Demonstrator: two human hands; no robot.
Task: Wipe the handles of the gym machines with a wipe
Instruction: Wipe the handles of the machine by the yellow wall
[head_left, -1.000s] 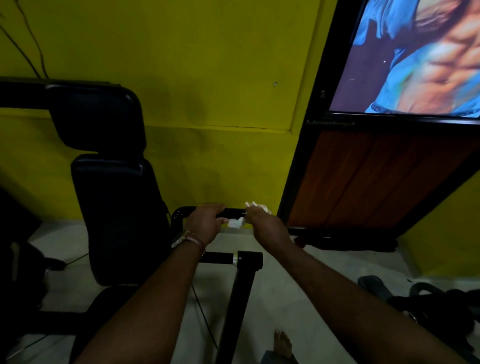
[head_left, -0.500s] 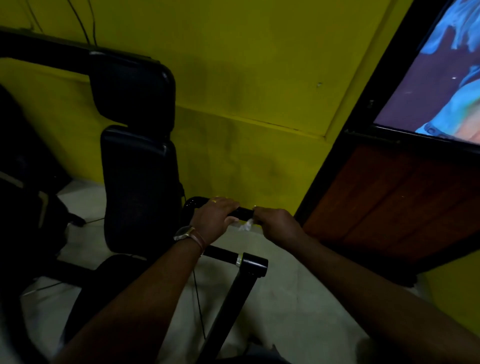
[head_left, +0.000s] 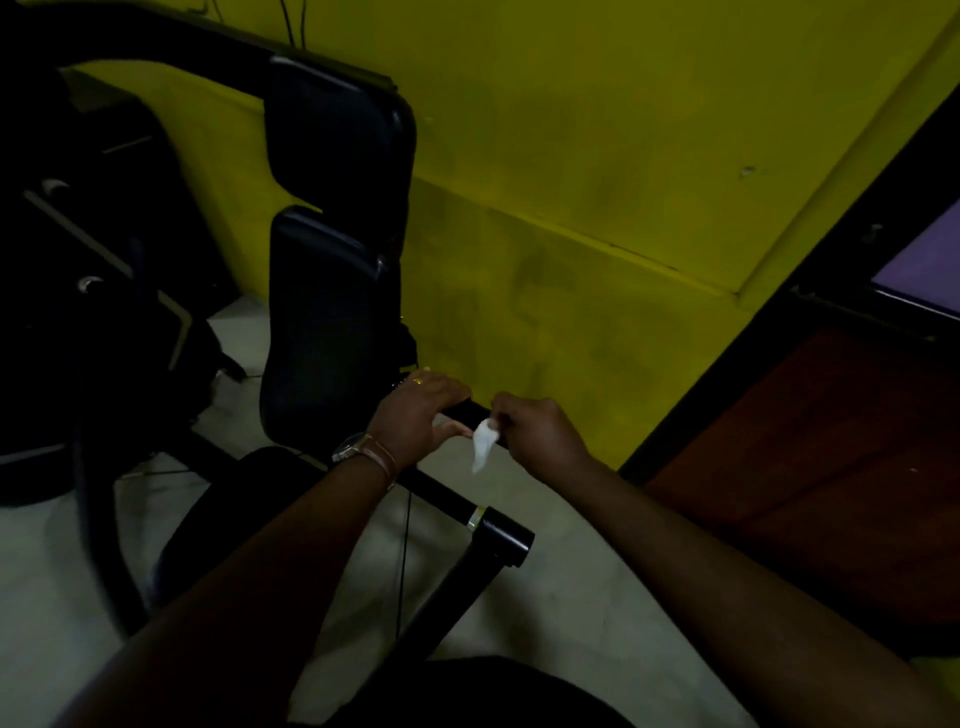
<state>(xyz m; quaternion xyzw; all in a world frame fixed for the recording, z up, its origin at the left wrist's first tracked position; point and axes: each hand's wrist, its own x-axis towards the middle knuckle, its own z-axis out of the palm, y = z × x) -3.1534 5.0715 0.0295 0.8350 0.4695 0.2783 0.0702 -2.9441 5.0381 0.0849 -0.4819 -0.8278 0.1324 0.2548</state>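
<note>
A black machine handle (head_left: 465, 410) runs across the middle of the view, just in front of the yellow wall. My left hand (head_left: 415, 418) grips its left part, fingers curled over the bar; a watch and bracelet sit on that wrist. My right hand (head_left: 535, 434) is at the handle's right end and pinches a small white wipe (head_left: 483, 447), which hangs down from the bar between my two hands. A second black bar with a silver ring (head_left: 475, 519) lies lower, on an upright post.
A black padded seat back (head_left: 327, 312) and headrest (head_left: 337, 124) stand to the left of the handle. More dark machine parts fill the far left. A brown wooden panel (head_left: 831, 441) with a black frame and a poster is on the right. The floor is pale.
The view has swung left and down, so the poster has slid almost out of sight. My right hand has drawn the wipe along the handle's end; it now hangs below the bar.
</note>
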